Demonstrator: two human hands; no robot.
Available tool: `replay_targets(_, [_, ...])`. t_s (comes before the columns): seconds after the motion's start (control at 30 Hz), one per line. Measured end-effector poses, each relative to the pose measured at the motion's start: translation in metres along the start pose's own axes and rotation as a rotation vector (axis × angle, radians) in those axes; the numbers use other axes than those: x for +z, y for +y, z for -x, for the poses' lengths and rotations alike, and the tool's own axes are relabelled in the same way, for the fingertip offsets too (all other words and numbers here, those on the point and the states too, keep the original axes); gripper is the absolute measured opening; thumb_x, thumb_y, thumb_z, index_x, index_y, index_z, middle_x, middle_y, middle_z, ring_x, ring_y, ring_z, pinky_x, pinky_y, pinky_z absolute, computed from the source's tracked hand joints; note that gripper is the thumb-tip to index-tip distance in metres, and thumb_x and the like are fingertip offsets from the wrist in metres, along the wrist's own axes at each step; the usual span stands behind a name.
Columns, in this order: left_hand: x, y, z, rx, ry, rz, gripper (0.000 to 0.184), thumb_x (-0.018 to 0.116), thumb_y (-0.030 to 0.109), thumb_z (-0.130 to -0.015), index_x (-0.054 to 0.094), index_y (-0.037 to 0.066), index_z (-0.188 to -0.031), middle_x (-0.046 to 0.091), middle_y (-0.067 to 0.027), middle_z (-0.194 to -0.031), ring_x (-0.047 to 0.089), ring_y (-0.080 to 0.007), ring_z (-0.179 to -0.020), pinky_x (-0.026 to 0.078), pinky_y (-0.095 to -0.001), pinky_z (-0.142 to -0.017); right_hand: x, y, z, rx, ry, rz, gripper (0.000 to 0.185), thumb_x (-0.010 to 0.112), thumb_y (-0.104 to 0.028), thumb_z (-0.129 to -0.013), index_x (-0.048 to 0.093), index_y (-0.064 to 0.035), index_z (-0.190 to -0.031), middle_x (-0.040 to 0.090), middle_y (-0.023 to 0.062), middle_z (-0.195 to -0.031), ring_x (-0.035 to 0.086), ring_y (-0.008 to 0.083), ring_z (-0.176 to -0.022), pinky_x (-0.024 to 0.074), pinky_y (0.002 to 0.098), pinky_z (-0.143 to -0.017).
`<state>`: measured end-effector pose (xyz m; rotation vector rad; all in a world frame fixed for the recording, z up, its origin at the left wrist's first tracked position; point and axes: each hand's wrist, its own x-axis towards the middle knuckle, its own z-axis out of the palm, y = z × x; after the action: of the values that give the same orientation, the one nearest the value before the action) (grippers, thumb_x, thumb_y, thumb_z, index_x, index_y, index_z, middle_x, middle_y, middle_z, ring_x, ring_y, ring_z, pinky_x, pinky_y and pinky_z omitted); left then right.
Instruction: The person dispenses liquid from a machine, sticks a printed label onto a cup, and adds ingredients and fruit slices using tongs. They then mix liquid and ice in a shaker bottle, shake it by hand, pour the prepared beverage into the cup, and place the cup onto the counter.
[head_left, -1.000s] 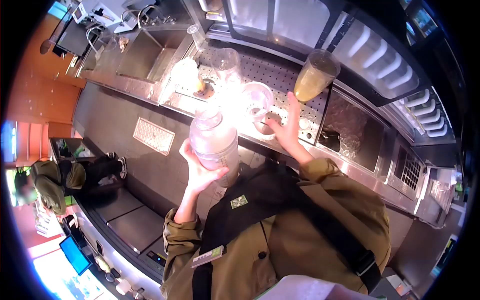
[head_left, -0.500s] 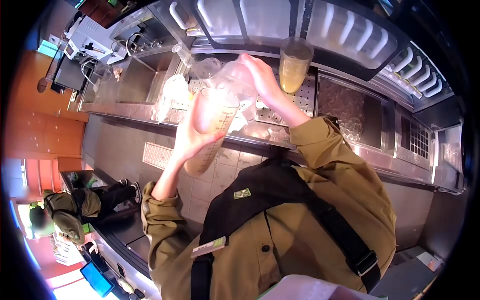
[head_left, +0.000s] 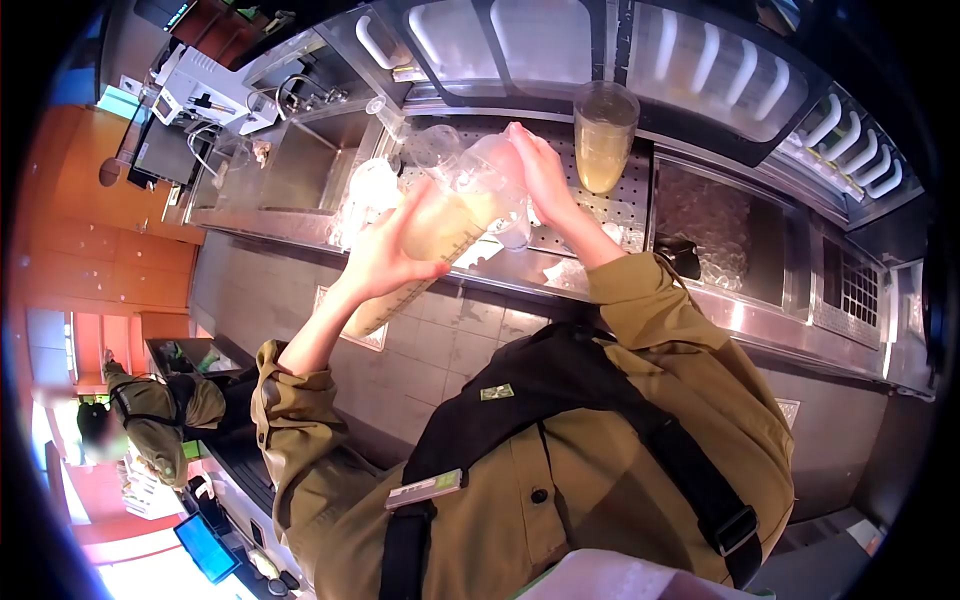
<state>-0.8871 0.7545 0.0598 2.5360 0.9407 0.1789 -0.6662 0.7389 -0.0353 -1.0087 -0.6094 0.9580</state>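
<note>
Cream-coloured contents are held in a marked jug [head_left: 445, 228], which is grasped by the left hand [head_left: 385, 252]: the thumb is laid across the scale side, the fingers are wrapped around the wall. The jug is held tilted in the air before the counter, its mouth turned up and toward the right hand [head_left: 543, 178]. By that hand a clear piece [head_left: 497, 168] is gripped near the jug's mouth; whether it is a cup or a lid cannot be told, nor can contact between the two be made out.

Just below the right hand: one clear cup [head_left: 515, 236], partly covered. Beyond the jug: one clear beaker [head_left: 428, 145]. Beside the left hand: one white item [head_left: 372, 188], washed out by glare. Right of the right hand: one tall pitcher [head_left: 604, 140], partly filled with yellow liquid, set upright on a perforated tray [head_left: 602, 210].

Farther right: one bin [head_left: 775, 250], partly filled with clear lumps [head_left: 715, 220], a black item [head_left: 680, 257] lodged at its near corner. Farther left: one sink [head_left: 315, 175]; one tap [head_left: 297, 95]. At the left edge: one other person [head_left: 160, 420]; one blue screen [head_left: 207, 548].
</note>
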Motion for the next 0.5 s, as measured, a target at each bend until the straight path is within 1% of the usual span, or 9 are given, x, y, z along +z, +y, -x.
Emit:
replay_targets(0.13, [-0.002, -0.002, -0.005, 0.024, -0.01, -0.011, 0.101, 0.076, 0.039, -0.055, 0.022, 0.022, -0.139, 0.053, -0.0232, -0.107, 0.053, -0.0386, -0.101, 0.042, -0.0422, -0.086, 0.0, 0.005, -0.002, -0.061, 0.051, 0.049, 0.052, 0.05, -0.039, -0.088, 0.053, 0.0068, -0.112, 0.059, 0.0106, -0.102, 0.051, 0.0139, -0.098, 0.0372, 0.0264, -0.087])
replay_targets(0.23, [-0.006, 0.002, -0.008, -0.006, -0.05, -0.052, 0.101, 0.075, 0.039, -0.056, 0.022, 0.023, -0.139, 0.053, -0.0234, -0.105, 0.053, -0.0393, -0.099, 0.042, -0.0429, -0.085, -0.001, 0.009, -0.005, -0.053, 0.047, 0.035, 0.051, 0.05, -0.04, -0.089, 0.054, 0.0058, -0.11, 0.059, 0.0092, -0.098, 0.052, 0.0127, -0.093, 0.0393, 0.026, -0.083])
replay_targets(0.33, [-0.008, 0.0, -0.009, 0.0, -0.05, -0.104, 0.102, 0.076, 0.039, -0.055, 0.022, 0.024, -0.14, 0.054, -0.0233, -0.104, 0.054, -0.0391, -0.097, 0.042, -0.0426, -0.083, -0.001, 0.009, -0.005, 0.033, 0.06, 0.056, 0.04, 0.049, -0.036, -0.09, 0.056, 0.0011, -0.105, 0.057, 0.0044, -0.101, 0.05, 0.0091, -0.093, 0.0397, 0.0245, -0.082])
replay_targets(0.37, [-0.009, -0.001, -0.009, 0.0, -0.052, -0.082, 0.102, 0.076, 0.038, -0.055, 0.022, 0.023, -0.14, 0.054, -0.0233, -0.104, 0.055, -0.0385, -0.096, 0.043, -0.0423, -0.084, 0.001, 0.008, -0.004, 0.019, 0.096, 0.039, 0.039, 0.05, -0.037, -0.09, 0.057, 0.0001, -0.102, 0.057, 0.0026, -0.095, 0.05, 0.0083, -0.087, 0.0409, 0.0244, -0.076])
replay_targets(0.43, [-0.009, -0.003, -0.01, -0.011, -0.061, -0.033, 0.102, 0.076, 0.037, -0.055, 0.022, 0.023, -0.139, 0.054, -0.0231, -0.105, 0.055, -0.0374, -0.096, 0.043, -0.0417, -0.084, -0.001, -0.004, 0.002, -0.009, 0.027, 0.104, 0.037, 0.048, -0.035, -0.091, 0.057, -0.001, -0.101, 0.056, 0.0014, -0.09, 0.049, 0.0078, -0.083, 0.0409, 0.0248, -0.074])
replay_targets(0.5, [-0.006, -0.002, -0.01, 0.046, -0.047, -0.054, 0.099, 0.074, 0.032, -0.055, 0.024, 0.019, -0.139, 0.054, -0.022, -0.108, 0.056, -0.0334, -0.096, 0.045, -0.0394, -0.084, -0.013, 0.026, -0.015, -0.204, 0.088, 0.393, 0.035, 0.046, -0.033, -0.091, 0.06, -0.001, -0.089, 0.06, 0.0029, -0.078, 0.052, 0.0104, -0.073, 0.0423, 0.0262, -0.066])
